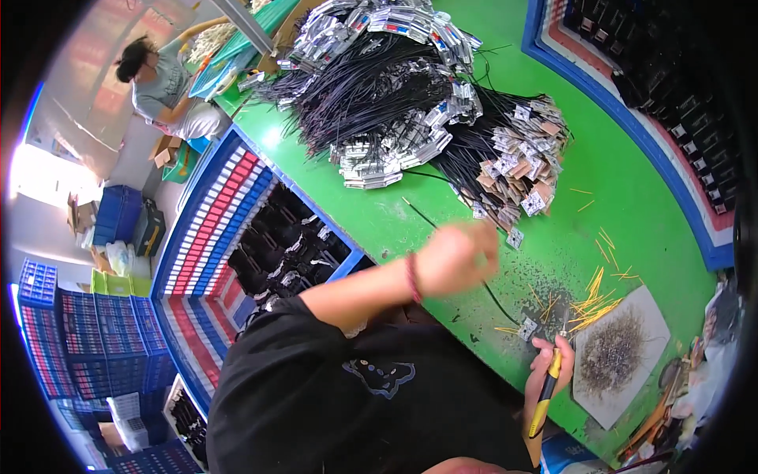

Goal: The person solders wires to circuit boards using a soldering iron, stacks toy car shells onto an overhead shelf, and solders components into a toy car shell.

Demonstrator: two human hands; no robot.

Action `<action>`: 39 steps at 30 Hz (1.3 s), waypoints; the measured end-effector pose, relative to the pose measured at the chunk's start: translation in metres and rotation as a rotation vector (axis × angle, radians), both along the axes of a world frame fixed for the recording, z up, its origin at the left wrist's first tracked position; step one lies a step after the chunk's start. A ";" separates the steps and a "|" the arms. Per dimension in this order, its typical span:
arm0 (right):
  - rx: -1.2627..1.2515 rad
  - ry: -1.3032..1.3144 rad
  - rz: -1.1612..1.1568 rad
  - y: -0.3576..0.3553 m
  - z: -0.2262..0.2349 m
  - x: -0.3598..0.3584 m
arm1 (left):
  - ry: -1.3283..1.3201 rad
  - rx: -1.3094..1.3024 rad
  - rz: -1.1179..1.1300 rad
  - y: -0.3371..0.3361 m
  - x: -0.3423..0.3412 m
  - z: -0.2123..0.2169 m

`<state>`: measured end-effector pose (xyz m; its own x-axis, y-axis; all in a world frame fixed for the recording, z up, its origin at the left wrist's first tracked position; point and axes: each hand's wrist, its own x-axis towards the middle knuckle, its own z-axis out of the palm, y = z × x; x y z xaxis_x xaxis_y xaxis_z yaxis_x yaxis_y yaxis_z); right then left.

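Black cable [442, 229] runs across the green desk [632, 182] toward twelve o'clock, pinched in the blurred left hand [458, 257]; right hand [553, 363] at five o'clock grips a yellow-handled tool [546, 399]; blue tray [292, 237] holds dark parts

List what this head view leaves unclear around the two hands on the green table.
- Left hand: motion-blurred, so its grip on the thin black wire cannot be read.
- Right hand: holds a yellow-and-black tool; the tool's tip is too small to make out.
- Small metal tag beside that hand: too small to tell whether the wire joins it.
- Items at the lower right rim: bent and darkened by the fisheye edge.
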<state>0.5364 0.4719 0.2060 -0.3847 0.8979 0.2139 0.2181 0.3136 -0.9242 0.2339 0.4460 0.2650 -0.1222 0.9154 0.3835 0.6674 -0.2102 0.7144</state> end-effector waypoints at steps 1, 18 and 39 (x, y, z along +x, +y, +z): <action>-0.041 0.052 -0.034 0.000 -0.002 0.001 | 0.065 0.015 0.127 0.001 -0.027 0.005; -0.034 0.081 -0.067 0.002 0.005 -0.009 | 0.806 -0.197 0.423 0.025 -0.149 0.004; 0.353 0.232 -0.053 0.049 0.158 0.002 | 0.797 0.547 -0.856 0.056 0.049 0.148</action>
<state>0.5382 0.5211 0.3642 -0.2456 0.7709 0.5877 0.0407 0.6140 -0.7883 0.2827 0.5019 0.4128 0.8565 0.2902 0.4269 0.3758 -0.9175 -0.1303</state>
